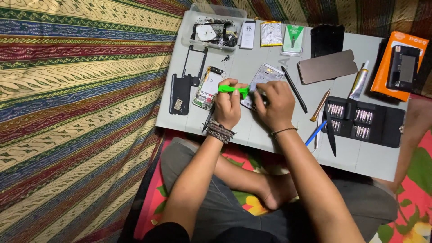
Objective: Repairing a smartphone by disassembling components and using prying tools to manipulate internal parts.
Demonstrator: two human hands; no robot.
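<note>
Gripping a green pry tool (234, 89), left hand (228, 106) works below a clear tray (194, 24) of broken parts (215, 33).

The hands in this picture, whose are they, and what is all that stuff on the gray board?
The camera sits on a person's head and looks down, so you see that person's own two arms and crossed legs. The left hand holds a bright green plastic tool. The right hand presses on an opened phone body. They work on a gray board resting on the lap. Around it lie a black phone frame, a circuit part, a black pen-like tool, a brown phone back, a small glue tube, a black case of screwdriver bits, an orange box and a clear tub of broken bits.
</note>
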